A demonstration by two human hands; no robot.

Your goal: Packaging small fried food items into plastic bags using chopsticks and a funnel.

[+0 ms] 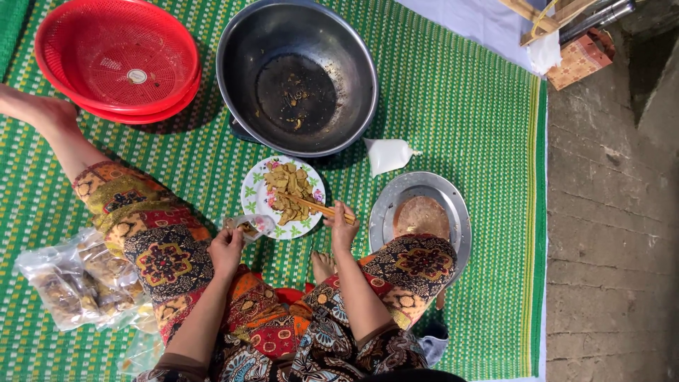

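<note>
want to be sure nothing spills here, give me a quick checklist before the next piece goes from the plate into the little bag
1. Chopsticks gripped in the right hand: ok, tips rest on the food.
2. Small clear bag held by the left hand: ok, it sits at the plate's edge.
3. Bag mouth open towards the plate: cannot tell, too small to see.
4. Flowered plate flat on the green mat, with fried pieces on it: ok.
5. Path from plate to bag free: ok, they are right beside each other.
6. Piece pinched between the chopstick tips: cannot tell.
</note>
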